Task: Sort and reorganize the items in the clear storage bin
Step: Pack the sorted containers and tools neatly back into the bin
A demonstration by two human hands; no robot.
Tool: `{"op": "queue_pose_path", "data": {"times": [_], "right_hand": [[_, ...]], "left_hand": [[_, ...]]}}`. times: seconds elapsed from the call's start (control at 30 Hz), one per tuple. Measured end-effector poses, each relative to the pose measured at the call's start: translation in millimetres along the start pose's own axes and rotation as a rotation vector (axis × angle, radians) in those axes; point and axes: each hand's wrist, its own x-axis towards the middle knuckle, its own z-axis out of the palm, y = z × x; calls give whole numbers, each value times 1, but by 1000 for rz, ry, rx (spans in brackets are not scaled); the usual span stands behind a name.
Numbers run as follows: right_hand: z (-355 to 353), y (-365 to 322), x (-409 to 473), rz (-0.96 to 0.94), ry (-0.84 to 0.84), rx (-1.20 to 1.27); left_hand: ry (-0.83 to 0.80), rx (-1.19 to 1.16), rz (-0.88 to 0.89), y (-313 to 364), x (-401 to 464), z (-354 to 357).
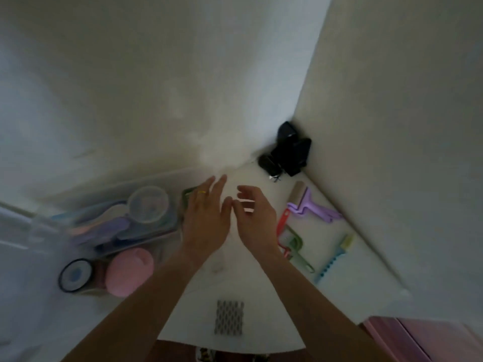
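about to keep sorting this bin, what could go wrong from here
The clear storage bin sits at the table's left edge; the left hand by its wall could nudge it off.
The pink lid and black-rimmed container lie near that edge and might roll away.
The tools laid out on the right, such as the purple lint roller, lie close to the right hand, which could sweep them.

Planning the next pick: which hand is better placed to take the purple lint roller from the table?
The right hand, probably. It hovers open nearer the lint roller, which lies to its right. The left hand is over by the clear bin and would have to cross over.
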Motion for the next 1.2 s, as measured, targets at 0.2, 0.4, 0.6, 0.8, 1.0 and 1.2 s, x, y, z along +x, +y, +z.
{"op": "queue_pose_path", "data": {"times": [0.2, 0.4, 0.6, 0.8, 1.0, 1.2], "right_hand": [[-106, 113, 20, 239, 100, -269], [-155, 207, 100, 233, -143, -761], [-151, 266, 149, 132, -376, -1170], [-155, 268, 140, 72, -379, -1178], [-185, 224, 113, 200, -250, -718], [-195, 130, 72, 306, -258, -204]], "left_hand": [[-240, -216, -49, 96, -20, 80], [-365, -147, -154, 104, -43, 150], [-273, -74, -151, 98, -44, 182], [-291, -13, 73, 100, -60, 192], [-399, -114, 37, 127, -84, 212], [-392, -1154, -776, 170, -26, 157]]}}
